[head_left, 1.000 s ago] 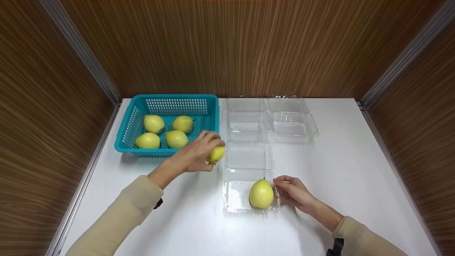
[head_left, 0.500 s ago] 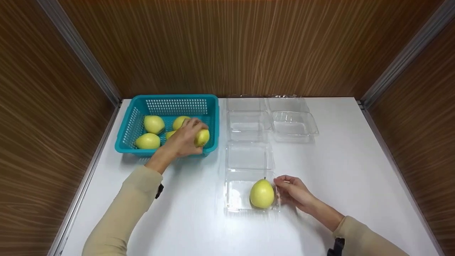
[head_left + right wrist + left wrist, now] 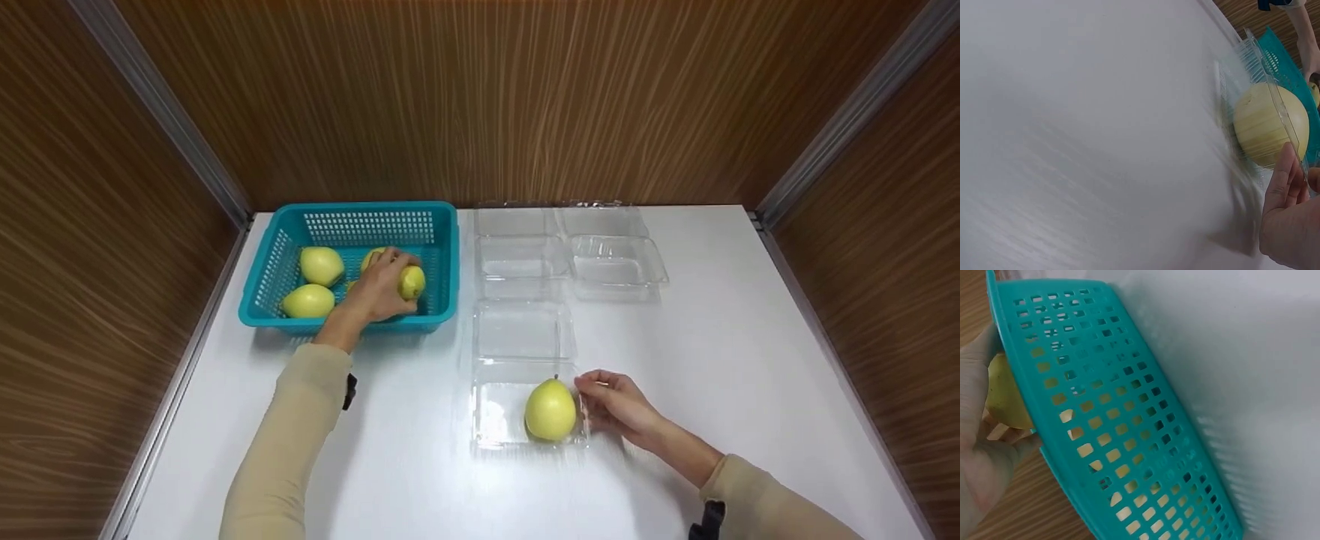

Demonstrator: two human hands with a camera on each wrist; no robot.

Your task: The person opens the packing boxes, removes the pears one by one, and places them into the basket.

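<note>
My left hand (image 3: 377, 292) holds a yellow-green pear (image 3: 412, 283) by its sides, inside the right part of the teal basket (image 3: 453, 262). In the left wrist view this pear (image 3: 1007, 395) shows behind the basket's perforated wall (image 3: 1095, 405). Two pears lie at the basket's left, one of them the near pear (image 3: 309, 301); others are partly hidden by the left hand. An open clear plastic clamshell box (image 3: 498, 420) stands at the front with one pear (image 3: 551, 410) in its right half. My right hand (image 3: 619, 407) pinches the right rim of that box.
Behind the front box, two more open clear boxes stand side by side: a left box (image 3: 519, 259) and a right box (image 3: 615, 262). Wood-patterned panels (image 3: 480, 105) enclose the white table (image 3: 405, 465) at the back and sides.
My left hand has moved leftward from beside the basket's right edge into the basket, carrying the pear. The right hand, the front box and its pear stay in place.
</note>
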